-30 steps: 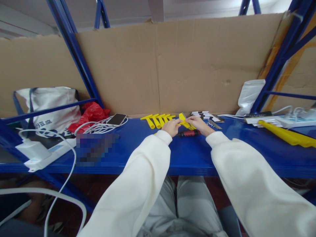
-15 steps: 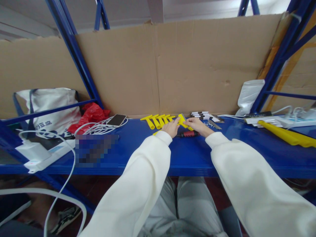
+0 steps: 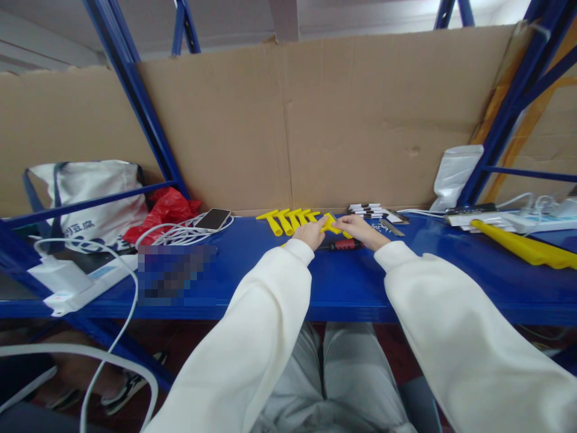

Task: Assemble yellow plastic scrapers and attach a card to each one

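A yellow tool [image 3: 332, 224] is being held above the blue table [image 3: 252, 270], right of the yellow handles [image 3: 293, 221]; it is being pinched by the left hand [image 3: 311, 234] and, seemingly, the right hand [image 3: 357, 228]. A red-handled screwdriver [image 3: 345, 245] is lying just nearer.

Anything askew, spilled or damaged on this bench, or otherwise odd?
A blocky, pixelated patch at left hides part of the blue table; what lies under it, I can't tell. Nearby, the white cable lies in a loose tangle by the phone. I see no spill.
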Tool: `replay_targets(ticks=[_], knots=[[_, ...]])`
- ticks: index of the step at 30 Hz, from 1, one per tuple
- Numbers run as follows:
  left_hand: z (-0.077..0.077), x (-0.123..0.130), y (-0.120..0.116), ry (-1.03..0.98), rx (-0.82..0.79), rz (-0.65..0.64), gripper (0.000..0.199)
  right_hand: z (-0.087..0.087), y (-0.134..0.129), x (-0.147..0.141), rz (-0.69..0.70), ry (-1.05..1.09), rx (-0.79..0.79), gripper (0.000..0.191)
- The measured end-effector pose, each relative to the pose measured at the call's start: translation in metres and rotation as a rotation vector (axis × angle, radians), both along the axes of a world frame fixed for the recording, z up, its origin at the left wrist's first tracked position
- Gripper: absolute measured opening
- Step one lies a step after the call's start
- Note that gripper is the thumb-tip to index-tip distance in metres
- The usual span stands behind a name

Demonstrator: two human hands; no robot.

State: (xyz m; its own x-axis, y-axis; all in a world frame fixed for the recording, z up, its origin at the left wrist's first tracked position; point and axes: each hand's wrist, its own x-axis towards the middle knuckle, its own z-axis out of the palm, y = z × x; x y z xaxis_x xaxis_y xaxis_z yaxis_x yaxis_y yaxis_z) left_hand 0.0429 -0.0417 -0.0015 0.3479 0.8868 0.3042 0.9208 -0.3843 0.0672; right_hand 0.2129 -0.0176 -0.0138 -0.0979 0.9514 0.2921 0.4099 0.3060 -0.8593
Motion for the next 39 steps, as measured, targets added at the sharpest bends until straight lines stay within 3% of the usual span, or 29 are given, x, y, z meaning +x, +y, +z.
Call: replay_targets(ticks=[6,8,11,13,15,18,24,39], knots=[[-0.003,-0.003,0.003,-0.001,-0.012,-0.025,0.056,0.003,0.01,0.009,0.013,-0.042,0.023,0.033],[-0.004,-0.003,0.005,0.001,-0.018,-0.042,0.055,0.004,0.016,0.022,-0.108,-0.152,0.078,0.031],[-0.007,-0.005,0.006,0.009,-0.029,-0.057,0.054,0.004,0.02,0.052,-0.444,-0.43,0.112,0.019],[-0.008,-0.005,0.008,0.009,-0.038,-0.074,0.053,0.001,0.02,0.073,-0.634,-0.571,0.029,0.024],[-0.011,-0.006,0.01,0.011,-0.053,-0.097,0.052,-0.003,0.018,0.09,-0.712,-0.649,-0.058,0.028],[-0.014,-0.006,0.014,0.018,-0.082,-0.117,0.05,-0.011,0.019,0.105,-0.726,-0.689,-0.12,0.024],[-0.015,-0.005,0.015,0.034,-0.133,-0.109,0.049,-0.022,0.029,0.116,-0.763,-0.692,-0.074,0.025],[-0.011,-0.004,0.01,0.018,-0.136,-0.11,0.049,-0.016,0.022,0.111,-0.752,-0.714,-0.158,0.018]])
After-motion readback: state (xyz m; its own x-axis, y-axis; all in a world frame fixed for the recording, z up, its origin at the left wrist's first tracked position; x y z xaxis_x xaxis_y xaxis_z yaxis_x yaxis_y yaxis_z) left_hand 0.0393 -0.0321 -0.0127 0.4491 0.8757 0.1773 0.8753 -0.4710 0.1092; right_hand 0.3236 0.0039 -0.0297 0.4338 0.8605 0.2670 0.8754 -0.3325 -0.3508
